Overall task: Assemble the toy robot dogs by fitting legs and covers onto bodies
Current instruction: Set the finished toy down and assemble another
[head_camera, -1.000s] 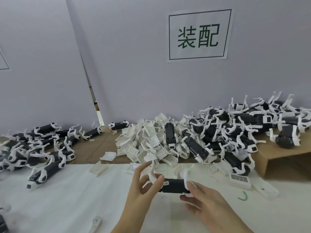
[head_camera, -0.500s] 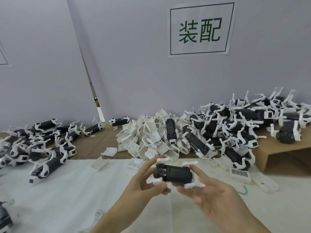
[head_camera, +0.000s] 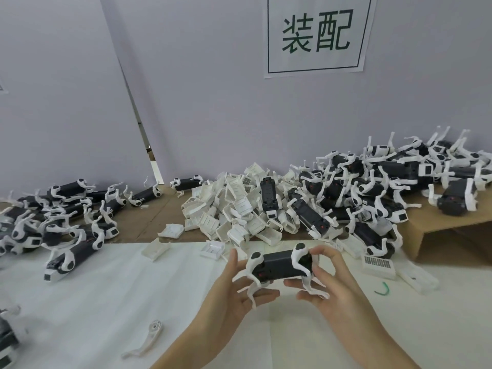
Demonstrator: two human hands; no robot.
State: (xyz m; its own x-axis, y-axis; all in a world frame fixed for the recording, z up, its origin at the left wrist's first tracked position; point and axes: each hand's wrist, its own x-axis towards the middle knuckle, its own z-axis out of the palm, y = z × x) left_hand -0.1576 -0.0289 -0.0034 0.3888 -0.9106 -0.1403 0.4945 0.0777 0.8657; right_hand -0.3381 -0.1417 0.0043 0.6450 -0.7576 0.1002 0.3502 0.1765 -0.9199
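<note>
Head view | toy dog (head_camera: 279,265) underside hidden | forearms cut off (bottom edge)

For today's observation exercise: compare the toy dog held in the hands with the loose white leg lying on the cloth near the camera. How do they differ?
The held toy dog is a black body with white legs fitted; the loose leg is a single all-white part. The dog is held up between both hands; the leg lies flat on the white cloth, untouched. Both show the same white plastic.
</note>
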